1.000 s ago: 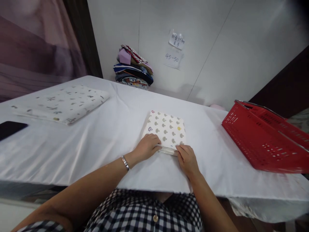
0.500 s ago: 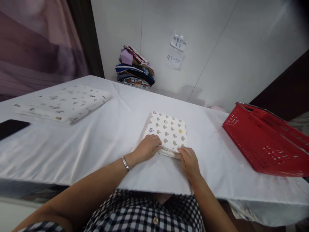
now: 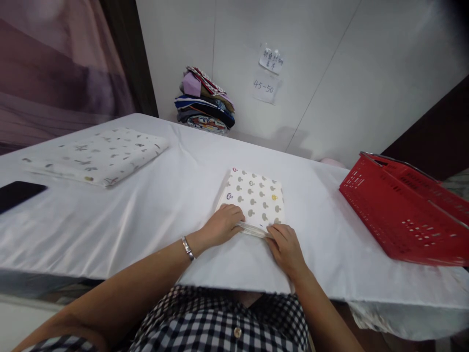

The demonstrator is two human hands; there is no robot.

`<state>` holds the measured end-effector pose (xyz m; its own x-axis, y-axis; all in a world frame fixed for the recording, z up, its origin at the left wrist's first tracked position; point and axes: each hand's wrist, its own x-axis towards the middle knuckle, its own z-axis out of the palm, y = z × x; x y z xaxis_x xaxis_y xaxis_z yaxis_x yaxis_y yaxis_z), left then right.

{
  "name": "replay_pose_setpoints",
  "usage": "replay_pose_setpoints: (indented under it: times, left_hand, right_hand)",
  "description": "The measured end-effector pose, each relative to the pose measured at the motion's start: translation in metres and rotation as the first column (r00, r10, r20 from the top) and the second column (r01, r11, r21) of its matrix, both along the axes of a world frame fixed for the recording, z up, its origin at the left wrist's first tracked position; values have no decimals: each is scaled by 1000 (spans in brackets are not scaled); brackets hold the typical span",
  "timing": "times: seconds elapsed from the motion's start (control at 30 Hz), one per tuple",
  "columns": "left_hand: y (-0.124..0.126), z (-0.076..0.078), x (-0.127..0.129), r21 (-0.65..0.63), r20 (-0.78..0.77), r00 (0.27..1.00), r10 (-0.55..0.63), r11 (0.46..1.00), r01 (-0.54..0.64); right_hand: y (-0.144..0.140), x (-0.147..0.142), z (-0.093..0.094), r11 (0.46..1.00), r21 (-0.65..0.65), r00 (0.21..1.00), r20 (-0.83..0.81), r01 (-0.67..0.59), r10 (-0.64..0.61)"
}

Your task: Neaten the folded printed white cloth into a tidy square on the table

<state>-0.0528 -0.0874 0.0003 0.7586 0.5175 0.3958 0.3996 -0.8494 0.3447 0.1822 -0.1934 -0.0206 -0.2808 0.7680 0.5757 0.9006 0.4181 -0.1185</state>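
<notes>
Left fingers [image 3: 238, 215] bent over the near-left corner of a mushroom-print cloth [image 3: 255, 193], thumb side along its layered edge; I have hold of it there. Right hand [image 3: 287, 248] grasps the near-right corner, fingertips on top, thumb beneath or at the edge, cannot tell which. My hands are apart, a stretch of stacked folds showing between them.

Cloth: folded into a squarish packet, lying flat in front of me. Grey motifs on white, a few outlined in red, purple, yellow.

Left wrist: silvery band [image 3: 188, 248]. Below, my black-and-white checked shirt [image 3: 216, 327] at the table's near edge.

Under the packet, a white tablecloth [image 3: 176, 210], lightly creased. To the left, well apart, a larger folded leaf-print cloth [image 3: 106, 156]; nearer me, a flat black phone-like object [image 3: 20, 194], cut off by the view. To the right, a red perforated basket [image 3: 406, 220] with a metal handle.

Far edge: a stack of folded fabrics [image 3: 205, 105], mixed colours. Wall beyond: two handwritten paper notes [image 3: 264, 87], the lower reading 45-50.
</notes>
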Motion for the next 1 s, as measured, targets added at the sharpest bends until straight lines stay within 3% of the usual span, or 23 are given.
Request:
replay_pose_setpoints:
  times: [0.23,0.37,0.53,0.7,1.0]
  left_hand:
    - [5,-3,15,65,-17,997,70,995,-69]
    - [6,-2,15,30,31,998,54,998,-55]
    - [3,-1,13,18,71,996,62,998,-64]
    - [3,0,17,42,38,996,79,996,-81]
    - [2,1,21,78,-24,992,127,989,-124]
  right_hand:
    - [20,15,1,990,18,984,114,137,-138]
    - [23,20,4,996,-38,991,103,86,-82]
    - [17,11,2,998,10,998,32,60,-61]
    - [19,3,2,997,28,998,-7,69,-69]
    - [23,-7,10,997,-53,998,-35,54,-56]
